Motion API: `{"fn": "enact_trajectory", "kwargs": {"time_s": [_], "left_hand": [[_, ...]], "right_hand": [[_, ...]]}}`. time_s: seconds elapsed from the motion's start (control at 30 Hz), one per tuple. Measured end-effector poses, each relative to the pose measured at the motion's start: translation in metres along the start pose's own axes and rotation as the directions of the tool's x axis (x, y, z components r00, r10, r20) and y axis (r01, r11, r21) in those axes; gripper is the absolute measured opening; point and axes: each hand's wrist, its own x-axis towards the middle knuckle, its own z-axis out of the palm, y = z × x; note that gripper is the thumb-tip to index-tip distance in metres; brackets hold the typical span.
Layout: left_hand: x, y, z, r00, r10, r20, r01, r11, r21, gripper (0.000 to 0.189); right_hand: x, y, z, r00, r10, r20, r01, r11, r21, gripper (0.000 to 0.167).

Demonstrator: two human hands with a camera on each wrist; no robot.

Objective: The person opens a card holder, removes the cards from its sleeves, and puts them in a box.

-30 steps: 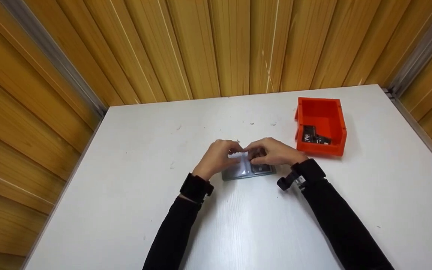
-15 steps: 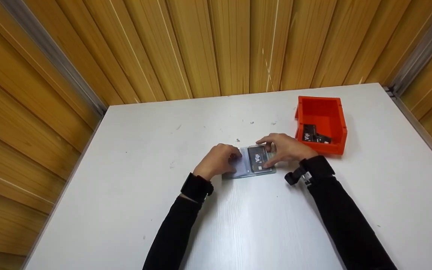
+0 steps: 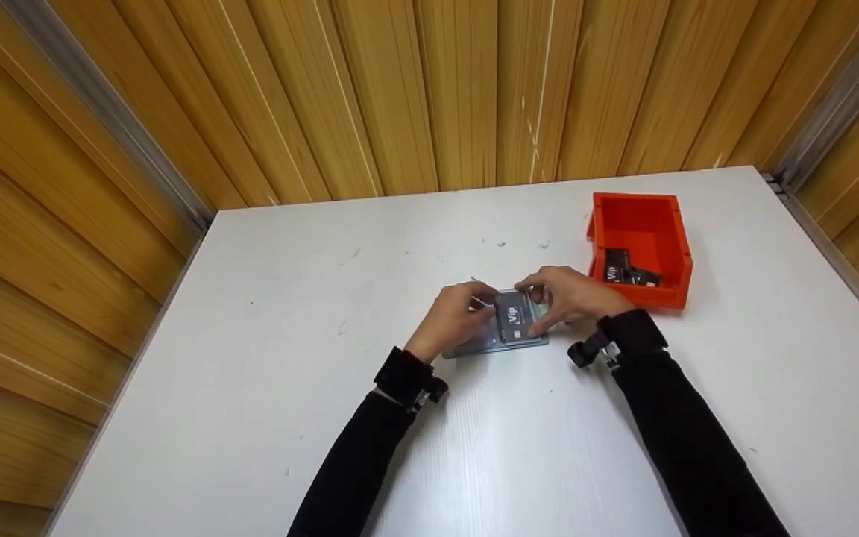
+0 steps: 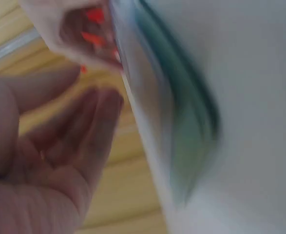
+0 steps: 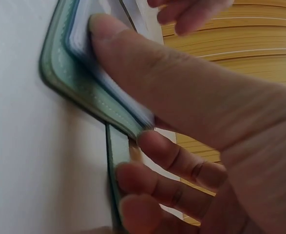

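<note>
A pale green card holder (image 3: 470, 347) lies spread on the white table, with clear plastic sleeves inside. A black card (image 3: 511, 312) marked "Vip" sits in its right-hand side. My right hand (image 3: 575, 294) holds that side. In the right wrist view its thumb (image 5: 128, 58) presses on the sleeves, while other fingers touch the holder's edge and a narrow green strap (image 5: 116, 161). My left hand (image 3: 455, 317) hovers over the left half, fingertips close to the card's left edge. From the left wrist, its thumb and fingers stand apart beside the holder (image 4: 189, 122), with nothing visible between them.
An orange-red bin (image 3: 668, 298) stands to the right behind my right hand. Inside are several black cards (image 3: 618, 266), one showing "Vip". Yellow wood-look panels (image 3: 400, 97) rise behind the table (image 3: 265, 335).
My right hand has shifted right, uncovering the black card, and now rests at the holder's right side. My left hand has moved right, toward the card's left edge.
</note>
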Motion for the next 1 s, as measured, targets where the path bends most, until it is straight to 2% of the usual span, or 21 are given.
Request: {"fn": "enact_trajectory", "kwargs": {"time_s": [0.07, 0.17, 0.23, 0.3, 0.4, 0.47, 0.53, 0.63, 0.93, 1.0], "left_hand": [[0.001, 0.002, 0.007, 0.997, -0.077, -0.011, 0.075, 0.992, -0.103, 0.033], [0.001, 0.005, 0.011, 0.978, -0.209, 0.011, 0.205, 0.945, -0.257, 0.039], [0.0, 0.005, 0.012, 0.961, -0.273, 0.04, 0.268, 0.887, -0.377, 0.042], [0.001, 0.006, 0.012, 0.949, -0.305, 0.077, 0.302, 0.815, -0.494, 0.043], [0.002, 0.004, 0.011, 0.946, -0.303, 0.116, 0.308, 0.726, -0.615, 0.041], [0.003, 0.002, 0.01, 0.945, -0.298, 0.138, 0.313, 0.689, -0.654, 0.04], [0.004, 0.0, 0.009, 0.942, -0.296, 0.156, 0.323, 0.68, -0.658, 0.039], [0.006, -0.001, 0.009, 0.936, -0.307, 0.17, 0.341, 0.682, -0.647, 0.036], [0.008, -0.001, 0.021, 0.934, -0.336, 0.12, 0.34, 0.737, -0.583, 0.022], [0.009, 0.001, 0.025, 0.935, -0.335, 0.115, 0.337, 0.743, -0.578, 0.016]], "right_hand": [[0.0, 0.0, 0.0, 1.0, -0.001, 0.002, 0.001, 1.0, 0.005, 0.08], [0.0, 0.001, 0.001, 1.0, -0.005, 0.001, 0.005, 1.0, 0.005, 0.08], [0.0, 0.001, 0.001, 1.0, -0.002, -0.001, 0.002, 1.0, 0.003, 0.08], [0.0, 0.001, 0.001, 1.0, 0.002, -0.004, -0.002, 1.0, 0.0, 0.079], [0.0, 0.0, 0.001, 1.0, 0.007, -0.003, -0.007, 1.0, 0.003, 0.08], [0.0, -0.001, 0.001, 1.0, 0.013, -0.001, -0.013, 1.0, 0.009, 0.081], [0.0, -0.001, 0.0, 1.0, 0.015, 0.002, -0.015, 1.0, 0.013, 0.082], [0.0, -0.001, 0.0, 1.0, 0.023, 0.002, -0.023, 1.0, 0.008, 0.082], [0.001, -0.001, 0.0, 1.0, 0.023, 0.012, -0.023, 1.0, -0.011, 0.083], [0.001, -0.001, 0.0, 1.0, 0.016, 0.016, -0.016, 1.0, -0.013, 0.083]]}}
